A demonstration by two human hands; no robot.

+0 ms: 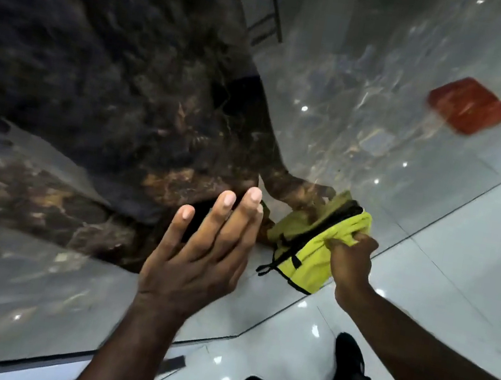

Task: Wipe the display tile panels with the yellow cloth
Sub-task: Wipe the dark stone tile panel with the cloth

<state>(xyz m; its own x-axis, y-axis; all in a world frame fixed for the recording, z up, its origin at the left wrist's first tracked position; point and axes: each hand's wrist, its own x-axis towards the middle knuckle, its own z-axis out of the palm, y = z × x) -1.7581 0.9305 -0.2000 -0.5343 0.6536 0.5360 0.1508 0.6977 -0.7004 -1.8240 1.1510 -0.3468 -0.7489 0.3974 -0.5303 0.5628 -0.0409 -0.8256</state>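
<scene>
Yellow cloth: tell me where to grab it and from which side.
Grip the yellow cloth at its bunched end, where the right hand gathers it, coming from the side away from the dark tile panel. The gathered folds give the fingers bulk to close on, and the loose black-edged part is left free to face the panel.
</scene>
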